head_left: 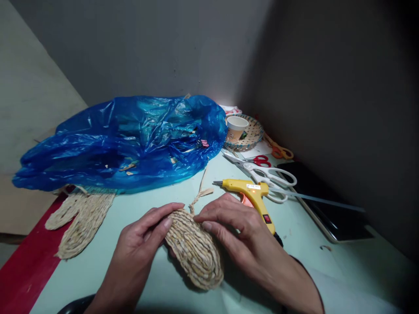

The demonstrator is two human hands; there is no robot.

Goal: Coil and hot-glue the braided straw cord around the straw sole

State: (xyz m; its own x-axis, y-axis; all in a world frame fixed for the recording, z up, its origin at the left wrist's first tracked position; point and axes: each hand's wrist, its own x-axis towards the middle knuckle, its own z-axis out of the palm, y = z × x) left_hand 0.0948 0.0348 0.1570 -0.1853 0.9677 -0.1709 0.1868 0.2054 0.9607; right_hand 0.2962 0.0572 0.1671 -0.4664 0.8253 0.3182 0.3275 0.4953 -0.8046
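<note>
An oval coiled piece of braided straw cord (pixel 196 253) is tilted up off the pale green table between my two hands. My left hand (pixel 144 244) grips its upper left edge, thumb on the face and fingers along the rim. At the upper right edge, my right hand (pixel 238 235) pinches the rim where a loose braided tail (pixel 196 199) leaves the coil and runs up the table. Just beyond my right hand lies a yellow glue gun (pixel 252 188) with a glue stick in its back and a small orange light on its body.
A blue plastic bag (pixel 131 144) fills the back left. Another coiled straw piece (pixel 81 222) lies at left. White scissors (pixel 262 172), red-handled scissors (pixel 262 161), orange-handled scissors (pixel 281 151), a paper cup (pixel 236 129) in a woven basket (pixel 257 135) and a black tablet (pixel 330 209) are at right.
</note>
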